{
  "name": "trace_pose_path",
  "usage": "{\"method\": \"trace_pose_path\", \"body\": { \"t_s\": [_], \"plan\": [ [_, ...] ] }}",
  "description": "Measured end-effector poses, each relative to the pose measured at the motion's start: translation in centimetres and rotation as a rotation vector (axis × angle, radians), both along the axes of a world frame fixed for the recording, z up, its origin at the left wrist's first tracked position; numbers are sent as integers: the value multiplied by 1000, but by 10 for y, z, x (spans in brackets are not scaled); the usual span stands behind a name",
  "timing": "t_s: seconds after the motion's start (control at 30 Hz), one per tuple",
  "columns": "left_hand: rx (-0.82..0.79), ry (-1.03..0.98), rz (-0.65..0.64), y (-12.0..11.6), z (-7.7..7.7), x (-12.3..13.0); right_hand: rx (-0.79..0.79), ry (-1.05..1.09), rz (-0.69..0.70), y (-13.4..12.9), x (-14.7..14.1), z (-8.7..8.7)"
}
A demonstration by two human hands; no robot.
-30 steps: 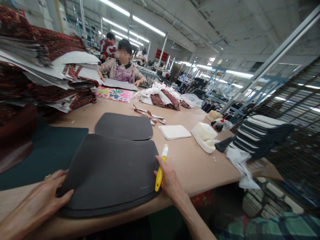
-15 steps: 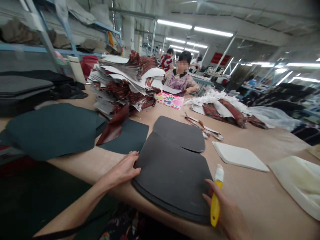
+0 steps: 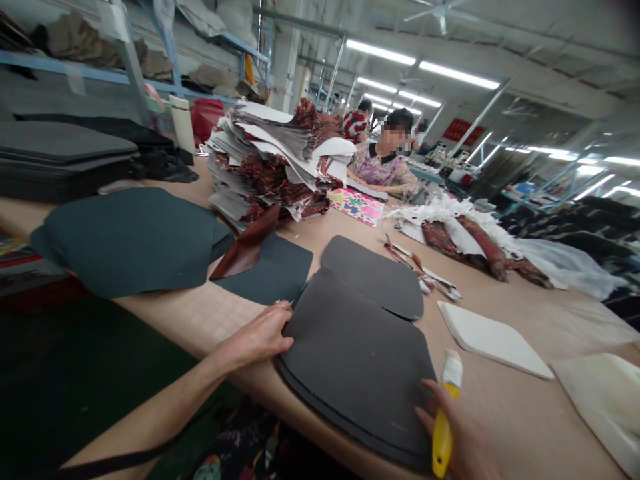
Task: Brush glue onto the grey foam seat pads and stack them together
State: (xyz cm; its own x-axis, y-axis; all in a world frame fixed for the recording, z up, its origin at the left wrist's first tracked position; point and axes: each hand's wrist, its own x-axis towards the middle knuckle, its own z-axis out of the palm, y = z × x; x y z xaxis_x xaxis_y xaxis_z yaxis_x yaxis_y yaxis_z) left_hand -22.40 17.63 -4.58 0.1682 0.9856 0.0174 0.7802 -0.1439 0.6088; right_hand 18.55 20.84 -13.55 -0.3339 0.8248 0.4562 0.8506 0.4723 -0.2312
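Note:
A stack of dark grey foam-like sheets [image 3: 355,360] with rounded corners lies at the table's front edge. My left hand [image 3: 265,333] is closed on its left edge, thumb near the top surface and the other fingers partly hidden. At the right edge, my right hand [image 3: 463,430] holds a paintbrush [image 3: 444,427] with a yellow handle and pale bristles pointing up and away. Its thumb and fingertips touch the stack's side. Just behind, another dark grey sheet [image 3: 375,270] partly meets the stack.
Dark green sheets [image 3: 130,243] and a folded brown piece [image 3: 247,247] lie left. Behind them rises a tall pile of patterned pieces [image 3: 270,167]. White pads [image 3: 493,337] and brown-white strips [image 3: 425,270] are right. A co-worker [image 3: 385,160] sits across the table [image 3: 505,407].
The view has shifted, so the table and everything on it appear farther right. Both hands keep about the same places at the stack's edges, and the brush stays in my right hand.

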Motion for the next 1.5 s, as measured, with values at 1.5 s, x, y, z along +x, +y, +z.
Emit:
{"method": "trace_pose_path", "body": {
  "t_s": [1.5],
  "plan": [
    [365,430,-420,76,-44,92,231,-40,-76,25,-98,-3]
  ]
}}
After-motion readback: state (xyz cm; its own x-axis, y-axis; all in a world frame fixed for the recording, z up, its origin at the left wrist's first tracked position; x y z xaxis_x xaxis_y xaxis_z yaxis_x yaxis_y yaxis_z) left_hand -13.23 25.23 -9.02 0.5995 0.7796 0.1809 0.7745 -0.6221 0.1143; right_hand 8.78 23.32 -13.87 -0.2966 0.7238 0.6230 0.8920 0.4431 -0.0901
